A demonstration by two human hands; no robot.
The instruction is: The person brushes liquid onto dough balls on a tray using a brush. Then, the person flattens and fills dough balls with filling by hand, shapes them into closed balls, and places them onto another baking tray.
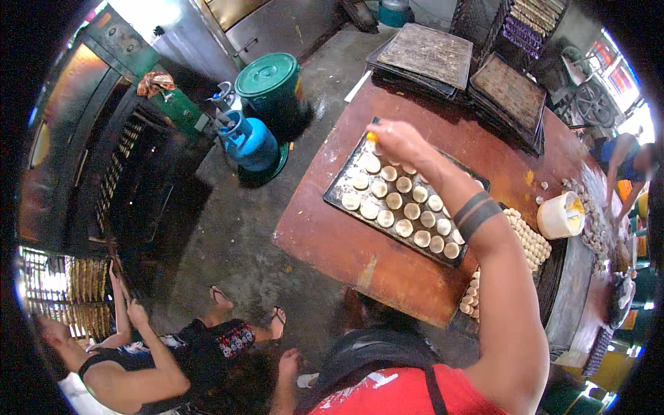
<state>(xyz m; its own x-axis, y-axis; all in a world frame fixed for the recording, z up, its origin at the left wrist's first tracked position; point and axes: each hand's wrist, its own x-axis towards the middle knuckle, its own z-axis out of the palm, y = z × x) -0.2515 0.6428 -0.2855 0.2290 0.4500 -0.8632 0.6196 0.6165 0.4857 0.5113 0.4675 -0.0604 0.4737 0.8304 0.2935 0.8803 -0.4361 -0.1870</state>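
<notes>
My right hand (402, 143) reaches over the far left corner of a dark, floured baking tray (339, 183). Its fingers are pinched on a small yellow lump (373, 137), whose exact kind I cannot make out. Rows of small round dough cups (393, 200) with hollowed middles fill the tray, and my forearm hides part of them. Low at my side, away from the table, my left hand (290, 364) hangs with its fingers curled and nothing visible in them. Many small dough balls (529, 238) lie packed together to the right of my forearm.
A white bucket (557, 216) with yellow stuff stands on the reddish table (325, 256). Stacked trays (429, 55) lie at the back. A blue gas cylinder (250, 142) and green lidded bin (268, 79) stand left. One person (131, 360) holds a pole toward an oven; another (622, 159) works right.
</notes>
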